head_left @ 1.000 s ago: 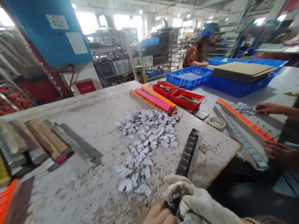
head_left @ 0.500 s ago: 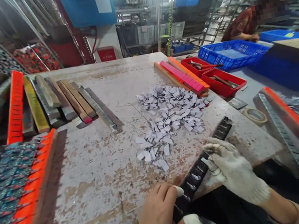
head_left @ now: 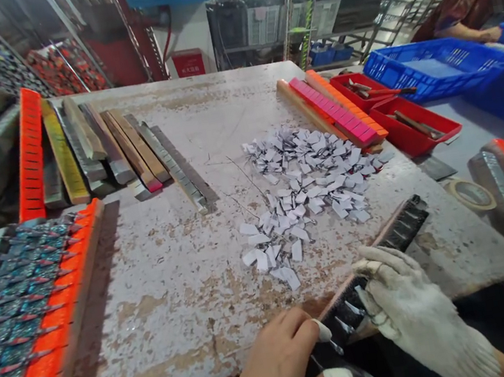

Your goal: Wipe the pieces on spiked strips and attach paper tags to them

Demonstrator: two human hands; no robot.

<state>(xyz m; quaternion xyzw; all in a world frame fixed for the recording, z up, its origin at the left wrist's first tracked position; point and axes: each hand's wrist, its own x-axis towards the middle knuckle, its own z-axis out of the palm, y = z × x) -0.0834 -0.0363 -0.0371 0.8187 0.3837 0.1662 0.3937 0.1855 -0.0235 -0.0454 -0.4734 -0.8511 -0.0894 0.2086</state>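
My left hand (head_left: 280,362) is bare apart from white covers on its thumb and index fingertip. It is closed round the near end of a black slotted strip (head_left: 403,230), which slants up to the right over the table edge. Several small pale metal-looking pieces (head_left: 346,325) stick out of the strip's slots between my hands. My right hand (head_left: 411,303), in a white knit glove, lies over the strip's middle with its fingers bent together; what they pinch, if anything, is hidden. Beyond the strip, a loose heap of small white tags (head_left: 304,169) is spread on the worn table (head_left: 172,319).
Orange-edged bars with glittery pieces (head_left: 26,319) stand at left, below several slotted wooden bars (head_left: 128,148). Pink and orange bars (head_left: 336,112), red trays (head_left: 410,128), a blue crate (head_left: 437,74) and a tape roll (head_left: 470,194) lie right. Another person's arm (head_left: 463,31) shows behind.
The view has tilted down and turned left, so the scene sits higher and further right. My right hand has slid nearer my left along the strip. Both hands stay at the strip.
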